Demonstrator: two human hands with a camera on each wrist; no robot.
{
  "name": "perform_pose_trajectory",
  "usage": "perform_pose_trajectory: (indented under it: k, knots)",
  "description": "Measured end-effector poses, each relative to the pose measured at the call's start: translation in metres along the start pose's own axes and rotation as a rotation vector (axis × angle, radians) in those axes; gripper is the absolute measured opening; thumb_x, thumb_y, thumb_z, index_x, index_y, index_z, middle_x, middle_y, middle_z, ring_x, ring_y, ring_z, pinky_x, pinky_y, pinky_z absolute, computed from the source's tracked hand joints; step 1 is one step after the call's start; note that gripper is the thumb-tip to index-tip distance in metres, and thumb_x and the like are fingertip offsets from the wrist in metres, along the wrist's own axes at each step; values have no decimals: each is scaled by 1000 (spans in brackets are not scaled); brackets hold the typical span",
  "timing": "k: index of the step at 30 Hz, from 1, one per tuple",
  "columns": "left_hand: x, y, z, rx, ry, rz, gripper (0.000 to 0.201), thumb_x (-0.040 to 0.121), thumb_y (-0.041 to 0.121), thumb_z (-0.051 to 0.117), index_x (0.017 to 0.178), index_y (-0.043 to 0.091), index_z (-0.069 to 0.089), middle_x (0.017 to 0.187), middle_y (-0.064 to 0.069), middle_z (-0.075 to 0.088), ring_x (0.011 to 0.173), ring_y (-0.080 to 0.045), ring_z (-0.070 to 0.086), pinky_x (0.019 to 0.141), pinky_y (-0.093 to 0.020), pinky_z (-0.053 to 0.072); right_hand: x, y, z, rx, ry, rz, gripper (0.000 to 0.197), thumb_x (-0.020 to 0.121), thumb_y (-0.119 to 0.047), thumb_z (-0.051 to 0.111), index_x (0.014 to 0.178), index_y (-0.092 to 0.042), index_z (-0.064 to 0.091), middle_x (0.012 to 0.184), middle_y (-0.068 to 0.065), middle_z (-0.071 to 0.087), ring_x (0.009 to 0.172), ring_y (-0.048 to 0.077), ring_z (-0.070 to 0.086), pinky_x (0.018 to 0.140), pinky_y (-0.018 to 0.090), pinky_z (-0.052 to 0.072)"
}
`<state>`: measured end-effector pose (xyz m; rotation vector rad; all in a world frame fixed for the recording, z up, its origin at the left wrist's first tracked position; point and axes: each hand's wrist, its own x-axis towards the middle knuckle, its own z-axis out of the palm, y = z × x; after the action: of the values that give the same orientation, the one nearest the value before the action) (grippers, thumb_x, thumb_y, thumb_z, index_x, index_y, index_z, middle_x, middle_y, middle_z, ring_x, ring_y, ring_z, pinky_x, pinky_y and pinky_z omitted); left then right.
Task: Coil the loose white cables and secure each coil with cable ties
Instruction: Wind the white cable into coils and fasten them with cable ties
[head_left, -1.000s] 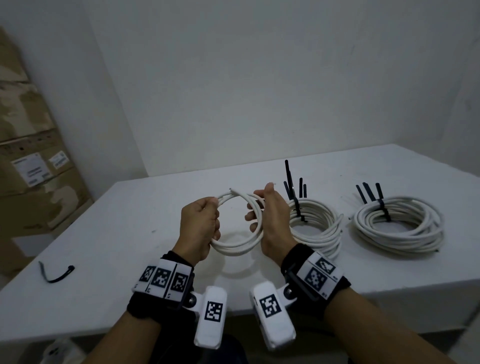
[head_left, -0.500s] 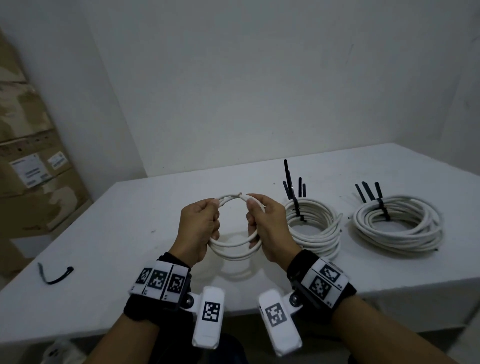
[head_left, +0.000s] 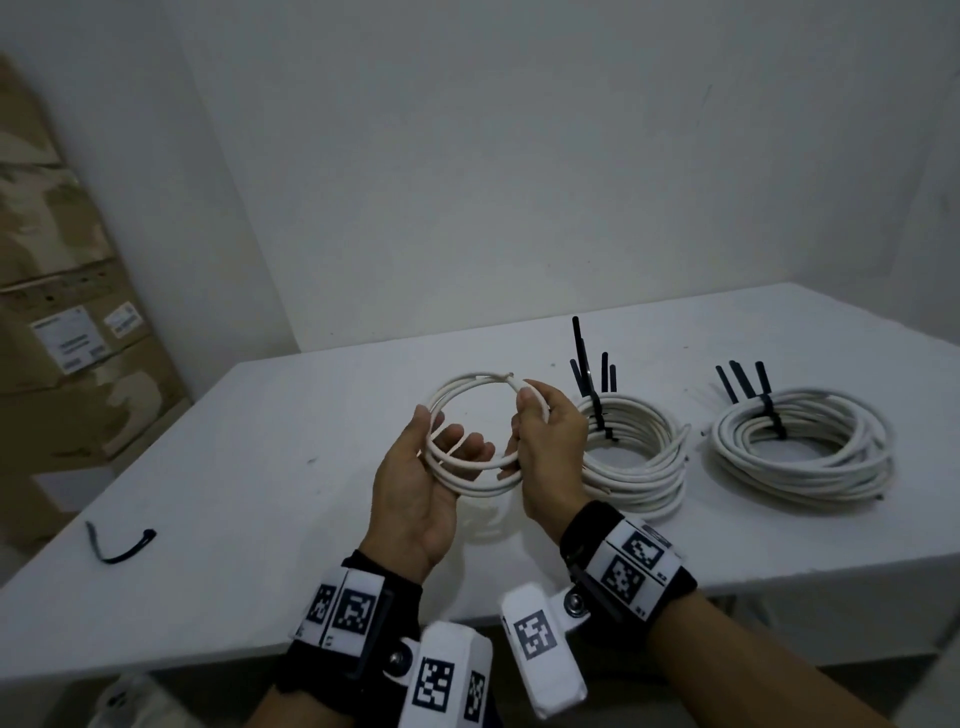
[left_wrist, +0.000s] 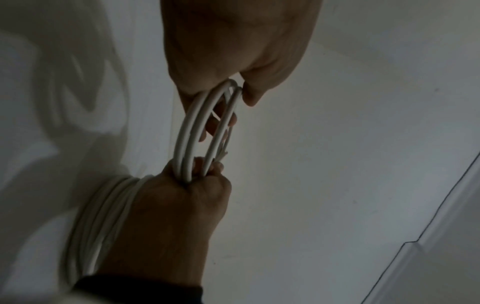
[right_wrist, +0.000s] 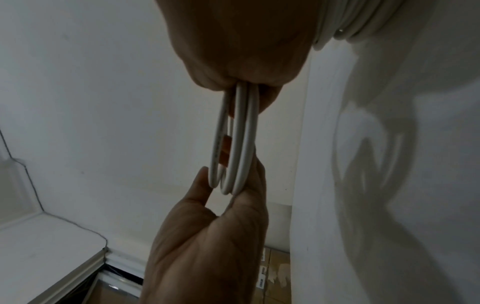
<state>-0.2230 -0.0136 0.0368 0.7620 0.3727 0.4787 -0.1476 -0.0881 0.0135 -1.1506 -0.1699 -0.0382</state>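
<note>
A small white cable coil (head_left: 467, 470) hangs above the table (head_left: 260, 493) between both hands. My right hand (head_left: 519, 436) grips its right side, thumb on top near the loose cable end (head_left: 511, 375). My left hand (head_left: 452, 431) is turned palm up with its fingers spread, and the coil's left side lies between thumb and fingers. In the left wrist view the coil (left_wrist: 187, 131) runs from my left hand (left_wrist: 241, 90) down to the right hand's fist (left_wrist: 197, 170). The right wrist view shows the coil (right_wrist: 242, 133) edge-on between the right hand (right_wrist: 246, 82) and left hand (right_wrist: 228, 185).
Two larger coils (head_left: 639, 467) (head_left: 800, 457) lie on the table to the right, each bound with black ties (head_left: 597, 415) (head_left: 774, 421) whose tails stick up. One loose black tie (head_left: 122, 551) lies near the table's left front edge. Cardboard boxes (head_left: 62, 338) stand at the left.
My left hand has turned palm up and uncurled from its fist round the coil. The right hand has kept its grip, with the cable end tucked along the loop.
</note>
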Motion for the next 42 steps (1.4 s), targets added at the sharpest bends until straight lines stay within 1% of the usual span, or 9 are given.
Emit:
perform_pose_trajectory:
  k: [4, 7, 25, 29, 31, 33, 36, 38, 42]
  knots:
    - [5, 2, 3, 29, 72, 103, 19, 100, 22, 47, 85, 11, 51, 42, 7, 26, 32, -6, 25, 33, -16, 29, -9, -1, 1, 5, -119, 44, 8, 98, -17, 45, 102, -21, 51, 63, 3, 50, 49, 12, 47, 46, 25, 41]
    - [10, 11, 1, 117, 89, 118, 18, 98, 19, 49, 82, 12, 50, 42, 8, 21, 31, -5, 19, 30, -16, 17, -11, -9, -3, 37, -273, 161, 7, 100, -23, 44, 104, -18, 45, 69, 7, 53, 50, 19, 56, 51, 31, 49]
    - [15, 50, -8, 435, -49, -85, 12, 93, 15, 49, 83, 9, 50, 42, 8, 20, 29, -5, 16, 28, -13, 11, -2, -30, -24, -20, -619, 395, 21, 95, -14, 54, 113, -4, 48, 89, 18, 64, 66, 28, 69, 56, 35, 56]
    - [14, 60, -6, 575, -84, -122, 12, 94, 16, 49, 86, 7, 52, 43, 8, 23, 30, -4, 16, 31, -14, 10, -3, -30, -24, -181, -619, 281, 39, 90, -19, 62, 123, -10, 45, 103, 13, 60, 84, 23, 67, 67, 37, 57]
    - [10, 63, -3, 704, -116, -152, 11, 93, 15, 52, 85, 7, 54, 45, 8, 24, 32, -5, 16, 32, -14, 10, 4, -38, -22, -460, -596, 36, 57, 85, -32, 67, 132, -22, 38, 115, 3, 54, 98, 15, 61, 75, 28, 53]
    - [8, 64, 0, 837, -156, -168, 14, 90, 13, 55, 77, 11, 53, 47, 7, 24, 35, -6, 16, 35, -16, 9, 9, -47, -12, -686, -686, -183, 50, 89, -35, 61, 133, -21, 42, 111, -4, 56, 99, 13, 60, 83, 27, 51]
    - [8, 67, 4, 944, -193, -131, 22, 86, 11, 54, 67, 15, 46, 50, 5, 25, 39, -8, 16, 40, -19, 8, 5, -54, 7, -790, -889, -88, 25, 98, -30, 45, 108, -11, 57, 84, 3, 63, 71, 19, 64, 71, 34, 53]
    - [9, 70, 3, 894, -220, -151, 17, 87, 13, 52, 70, 12, 51, 50, 6, 25, 39, -7, 16, 40, -19, 8, 2, -53, 12, -739, -874, -20, 26, 101, -27, 41, 96, -8, 58, 70, 3, 54, 57, 17, 53, 56, 29, 49]
    - [12, 79, -8, 772, -267, -124, 18, 92, 17, 50, 79, 8, 58, 53, 2, 40, 37, -7, 30, 35, -17, 19, 0, -42, 17, -606, -774, -17, 24, 100, -19, 40, 85, -12, 57, 68, 2, 41, 63, 20, 37, 53, 29, 32]
